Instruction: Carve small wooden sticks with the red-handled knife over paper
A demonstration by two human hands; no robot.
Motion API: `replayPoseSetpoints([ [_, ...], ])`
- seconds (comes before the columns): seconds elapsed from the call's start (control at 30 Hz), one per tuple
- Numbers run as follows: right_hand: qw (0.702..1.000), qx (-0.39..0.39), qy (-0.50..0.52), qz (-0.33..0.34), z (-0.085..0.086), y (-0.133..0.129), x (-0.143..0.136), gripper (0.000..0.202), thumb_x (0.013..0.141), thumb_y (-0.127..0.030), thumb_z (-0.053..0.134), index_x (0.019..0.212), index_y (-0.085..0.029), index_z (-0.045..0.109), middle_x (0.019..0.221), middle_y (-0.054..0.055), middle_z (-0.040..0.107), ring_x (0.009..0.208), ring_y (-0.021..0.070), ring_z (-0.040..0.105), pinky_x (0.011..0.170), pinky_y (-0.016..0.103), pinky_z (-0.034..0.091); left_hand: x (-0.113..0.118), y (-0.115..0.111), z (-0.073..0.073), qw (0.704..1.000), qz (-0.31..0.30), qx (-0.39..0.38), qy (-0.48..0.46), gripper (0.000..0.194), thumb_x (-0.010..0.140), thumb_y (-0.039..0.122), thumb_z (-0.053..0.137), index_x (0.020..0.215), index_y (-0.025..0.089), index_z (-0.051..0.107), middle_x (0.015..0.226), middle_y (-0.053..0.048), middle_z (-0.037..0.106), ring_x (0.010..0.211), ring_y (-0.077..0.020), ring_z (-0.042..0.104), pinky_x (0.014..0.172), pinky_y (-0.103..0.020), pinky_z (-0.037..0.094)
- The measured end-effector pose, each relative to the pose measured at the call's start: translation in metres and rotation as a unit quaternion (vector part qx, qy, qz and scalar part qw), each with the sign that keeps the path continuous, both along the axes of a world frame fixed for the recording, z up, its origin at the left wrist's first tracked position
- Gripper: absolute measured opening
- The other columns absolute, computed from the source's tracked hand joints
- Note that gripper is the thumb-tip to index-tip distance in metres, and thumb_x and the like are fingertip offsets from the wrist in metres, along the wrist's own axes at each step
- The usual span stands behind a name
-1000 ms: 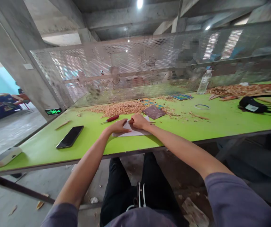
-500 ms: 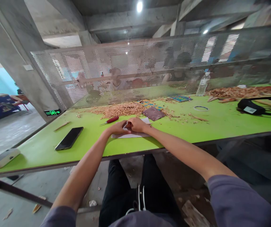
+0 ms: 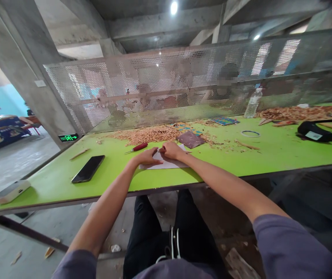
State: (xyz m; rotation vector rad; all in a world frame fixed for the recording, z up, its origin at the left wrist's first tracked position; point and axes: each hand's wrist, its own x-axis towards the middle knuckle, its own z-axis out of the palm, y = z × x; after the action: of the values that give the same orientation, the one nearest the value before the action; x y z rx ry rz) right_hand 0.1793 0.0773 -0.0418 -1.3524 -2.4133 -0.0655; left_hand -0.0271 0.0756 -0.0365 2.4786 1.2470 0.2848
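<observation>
On a white sheet of paper (image 3: 168, 164) near the table's front edge, my two hands are close together. My left hand (image 3: 148, 157) rests on the sheet with thumb and fingers apart. My right hand (image 3: 170, 150) is closed, with its fingers curled round something small and dark that I cannot make out. A red-handled tool (image 3: 139, 147) lies just behind my left hand. Behind my right hand is a brownish-red square sheet (image 3: 190, 139), beside a pile of wood shavings (image 3: 154, 134).
The green table (image 3: 119, 174) also bears a black phone (image 3: 88, 169), a white box (image 3: 11, 192), a water bottle (image 3: 253, 103), a white ring (image 3: 250, 133) and a black strapped item (image 3: 314, 131). A perforated screen (image 3: 154, 89) stands along the back.
My right hand has shifted slightly away from my left hand, and the gap between them is wider. The whole view has moved a little.
</observation>
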Motion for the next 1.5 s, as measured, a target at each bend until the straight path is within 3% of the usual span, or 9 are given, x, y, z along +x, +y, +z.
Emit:
replayPoseSetpoints([
  [0.17, 0.996, -0.014, 0.017, 0.090, 0.001, -0.007, -0.004, 0.021, 0.087, -0.024, 0.065, 0.101, -0.012, 0.075, 0.101, 0.012, 0.076, 0.085, 0.0217, 0.066, 0.070, 0.026, 0.038, 0.000, 0.000, 0.001, 0.999, -0.026, -0.015, -0.024, 0.077, 0.075, 0.062, 0.073, 0.138, 0.022, 0.053, 0.138, -0.011, 0.065, 0.123, -0.0331, 0.062, 0.104, -0.042, 0.048],
  [0.33, 1.000, -0.011, 0.002, 0.013, 0.002, -0.005, -0.005, 0.019, 0.087, -0.020, 0.061, 0.093, -0.010, 0.076, 0.097, 0.016, 0.076, 0.086, 0.0234, 0.066, 0.070, 0.028, 0.038, 0.000, -0.001, 0.002, 1.000, -0.019, -0.008, -0.019, 0.088, 0.074, 0.068, 0.073, 0.144, 0.021, 0.049, 0.149, -0.014, 0.057, 0.132, -0.0352, 0.057, 0.109, -0.042, 0.045],
  [0.47, 0.998, -0.015, 0.023, 0.048, 0.001, -0.009, -0.005, 0.017, 0.082, -0.020, 0.066, 0.094, -0.011, 0.076, 0.094, 0.013, 0.076, 0.081, 0.0212, 0.063, 0.067, 0.027, 0.035, 0.001, -0.002, 0.004, 0.999, -0.028, -0.012, -0.019, 0.083, 0.075, 0.067, 0.072, 0.141, 0.021, 0.051, 0.143, -0.012, 0.062, 0.126, -0.0339, 0.060, 0.106, -0.041, 0.047],
  [0.73, 0.953, -0.107, 0.258, 0.118, 0.017, 0.002, 0.019, 0.030, 0.087, -0.040, 0.062, 0.086, -0.013, 0.075, 0.077, 0.004, 0.070, 0.066, 0.0137, 0.054, 0.063, 0.025, 0.035, 0.000, -0.008, 0.006, 1.000, -0.001, 0.010, -0.025, 0.083, 0.074, 0.069, 0.075, 0.139, 0.021, 0.057, 0.136, -0.014, 0.066, 0.119, -0.0343, 0.065, 0.095, -0.035, 0.051],
  [0.87, 0.929, -0.174, 0.308, 0.111, 0.011, 0.009, 0.027, 0.025, 0.083, -0.035, 0.062, 0.082, -0.014, 0.075, 0.069, 0.003, 0.066, 0.059, 0.0119, 0.050, 0.061, 0.025, 0.036, 0.003, -0.007, 0.006, 0.998, 0.042, 0.041, -0.035, 0.082, 0.073, 0.066, 0.078, 0.137, 0.017, 0.060, 0.131, -0.015, 0.070, 0.113, -0.0340, 0.068, 0.090, -0.036, 0.053],
  [1.03, 0.938, -0.165, 0.285, 0.111, 0.003, 0.011, 0.022, 0.020, 0.080, -0.027, 0.065, 0.088, -0.015, 0.078, 0.079, 0.004, 0.073, 0.065, 0.0131, 0.057, 0.063, 0.025, 0.039, 0.010, -0.008, 0.007, 0.982, 0.026, 0.073, -0.173, 0.045, 0.087, 0.050, 0.070, 0.116, 0.016, 0.075, 0.115, -0.012, 0.078, 0.104, -0.0280, 0.073, 0.089, -0.035, 0.055],
  [1.17, 0.943, -0.129, 0.277, 0.132, 0.006, 0.013, 0.023, 0.021, 0.083, -0.032, 0.066, 0.087, -0.015, 0.077, 0.082, 0.005, 0.074, 0.071, 0.0139, 0.060, 0.065, 0.024, 0.040, 0.015, -0.010, 0.010, 0.959, 0.029, 0.004, -0.281, 0.026, 0.084, 0.036, 0.073, 0.099, 0.015, 0.079, 0.086, -0.009, 0.080, 0.079, -0.0225, 0.075, 0.073, -0.031, 0.057],
  [1.3, 0.938, -0.143, 0.281, 0.141, 0.006, 0.017, 0.030, 0.026, 0.087, -0.035, 0.059, 0.079, -0.015, 0.073, 0.070, 0.003, 0.069, 0.062, 0.0127, 0.057, 0.060, 0.024, 0.038, 0.015, -0.005, 0.012, 0.901, 0.133, -0.038, -0.412, 0.012, 0.085, 0.020, 0.068, 0.083, 0.012, 0.076, 0.066, -0.005, 0.073, 0.061, -0.0168, 0.071, 0.068, -0.029, 0.059],
  [1.5, 0.922, -0.181, 0.306, 0.152, 0.002, 0.018, 0.033, 0.026, 0.089, -0.037, 0.060, 0.092, -0.014, 0.073, 0.067, 0.003, 0.067, 0.056, 0.0131, 0.058, 0.057, 0.024, 0.042, 0.008, -0.001, 0.015, 0.818, 0.265, -0.055, -0.508, 0.018, 0.085, 0.007, 0.057, 0.076, 0.011, 0.073, 0.054, -0.002, 0.065, 0.049, -0.0119, 0.062, 0.061, -0.026, 0.058],
])
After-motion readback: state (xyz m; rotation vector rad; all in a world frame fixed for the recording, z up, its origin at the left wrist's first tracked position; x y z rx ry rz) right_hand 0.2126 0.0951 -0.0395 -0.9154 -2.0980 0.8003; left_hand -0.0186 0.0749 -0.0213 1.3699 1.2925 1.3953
